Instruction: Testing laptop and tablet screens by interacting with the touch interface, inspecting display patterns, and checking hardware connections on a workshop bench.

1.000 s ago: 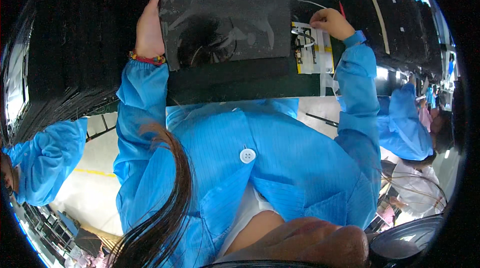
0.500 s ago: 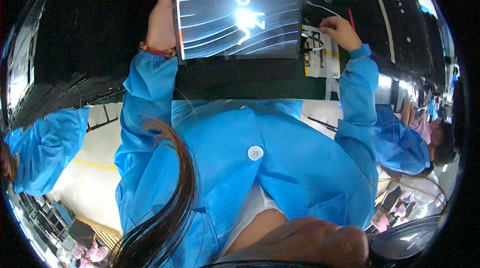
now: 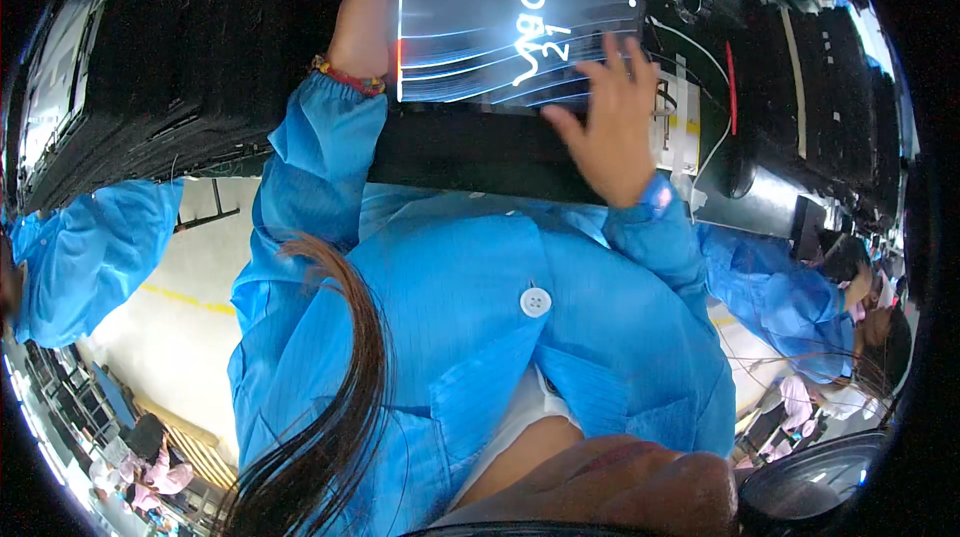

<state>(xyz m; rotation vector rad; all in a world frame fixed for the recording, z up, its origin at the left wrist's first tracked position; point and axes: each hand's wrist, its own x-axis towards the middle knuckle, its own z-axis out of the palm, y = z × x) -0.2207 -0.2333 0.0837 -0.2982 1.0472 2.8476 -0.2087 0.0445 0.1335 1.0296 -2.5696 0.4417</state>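
Observation:
A flat display panel [image 3: 450, 47], lit with white-blue streaks and bright marks, lies across the dark bench in front of me. My left hand [image 3: 362, 32] grips its left edge; the thumb points up along the side, and most of the other fingers are hidden. Over the panel's lower right part is my right hand [image 3: 618, 127], fingers spread and holding nothing. Whether its fingertips touch the screen, I cannot tell. Beside that hand sits a small white and yellow board [image 3: 680, 132] with a looped cable, partly covered by the hand.
A thin white cable [image 3: 722, 72] curves past the board. Right of it lies a slim red stick [image 3: 732, 89]. Stacked dark sheets [image 3: 150, 107] fill the bench's left side. Co-workers in blue sit at left [image 3: 100, 257] and right [image 3: 775, 287].
My right hand has come away from the cable and board, moving left over the panel with its fingers opening out. The panel and left hand appear farther right in the view.

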